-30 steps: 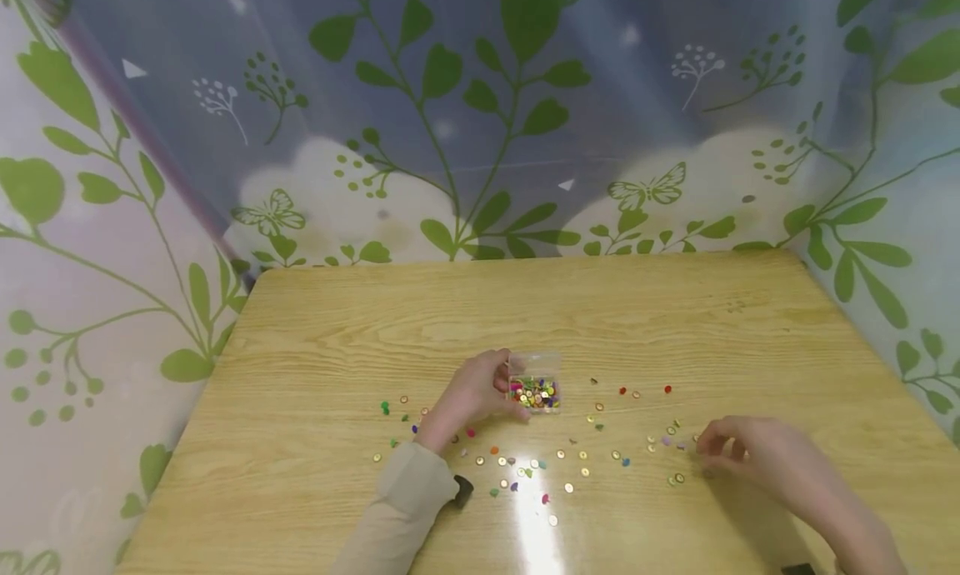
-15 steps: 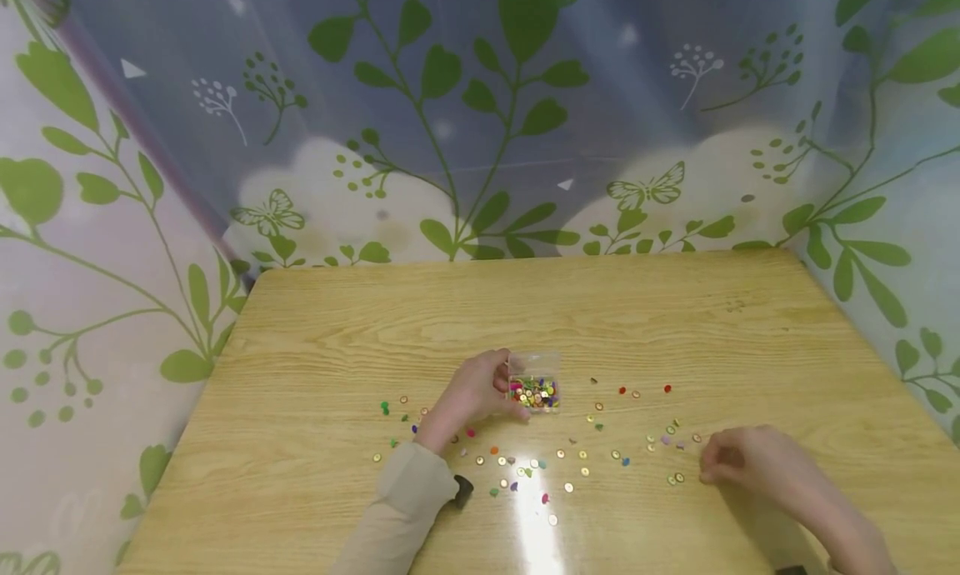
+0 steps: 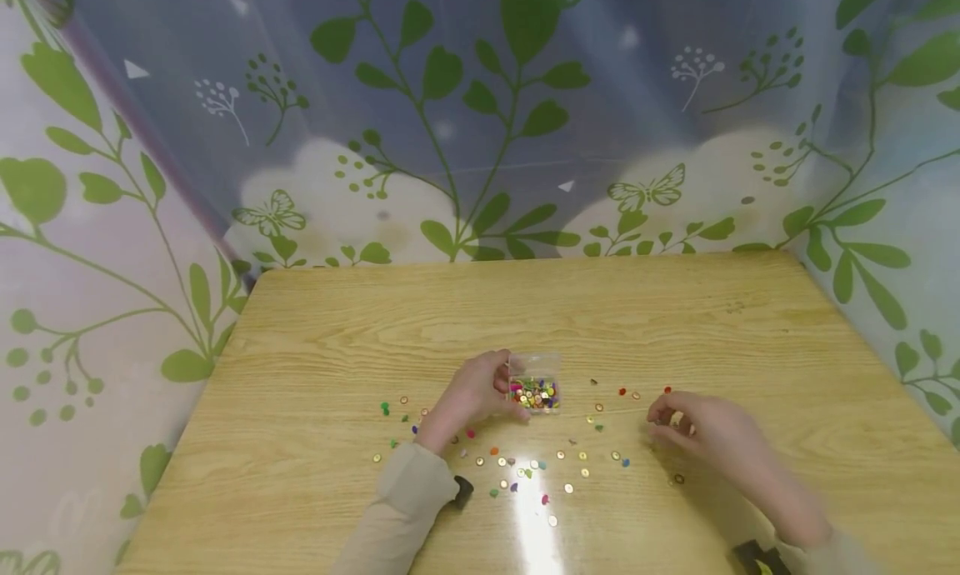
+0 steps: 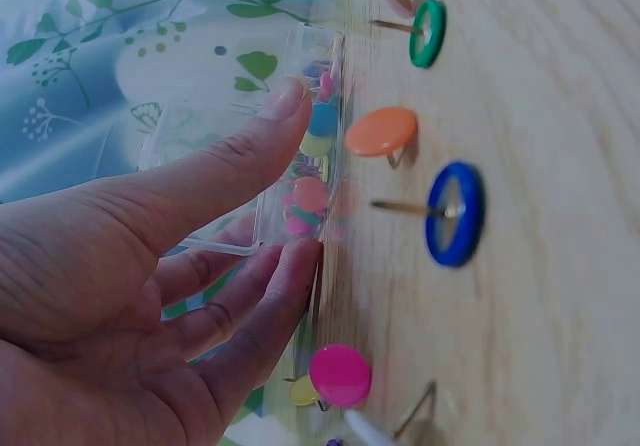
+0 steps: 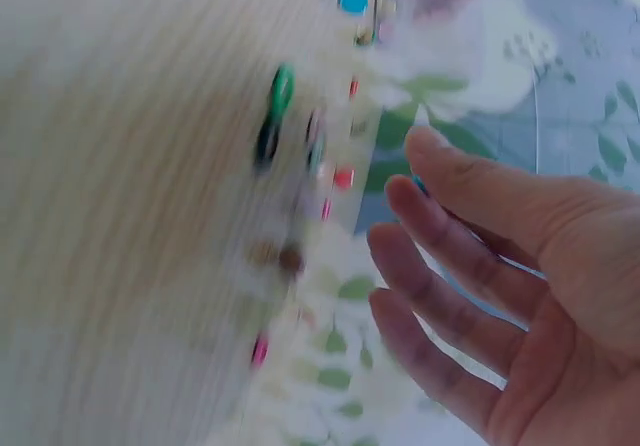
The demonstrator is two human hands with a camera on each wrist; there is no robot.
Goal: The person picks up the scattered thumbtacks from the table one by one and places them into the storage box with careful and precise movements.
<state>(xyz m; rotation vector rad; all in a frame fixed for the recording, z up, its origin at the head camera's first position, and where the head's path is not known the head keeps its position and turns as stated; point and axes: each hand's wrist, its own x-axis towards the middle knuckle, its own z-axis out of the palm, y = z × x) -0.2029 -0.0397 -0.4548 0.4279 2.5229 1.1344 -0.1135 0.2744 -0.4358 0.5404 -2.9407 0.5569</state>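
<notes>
My left hand (image 3: 474, 392) holds a small clear plastic box (image 3: 536, 362) near the middle of the table, thumb along its near side and fingers at its left. The lid stands raised at the back, and colourful thumbtacks (image 3: 534, 394) fill the box. Over the right part of the table is my right hand (image 3: 716, 437). Its thumb and index finger pinch a thumbtack (image 5: 419, 183), of which only a bit of teal shows between them; the other fingers are loosely bent. Below this hand, some scattered thumbtacks are partly hidden.
Loose thumbtacks lie on the wooden table (image 3: 525, 308) around both hands. Near the left hand are a blue thumbtack (image 4: 455, 214), an orange thumbtack (image 4: 382, 131) and a pink thumbtack (image 4: 340, 374), some with pins sideways. A leaf-patterned curtain (image 3: 480, 125) hangs behind the table.
My right hand first drew back slightly to the right, then swung left and away from me across the tacks. The left hand and the box stay in place.
</notes>
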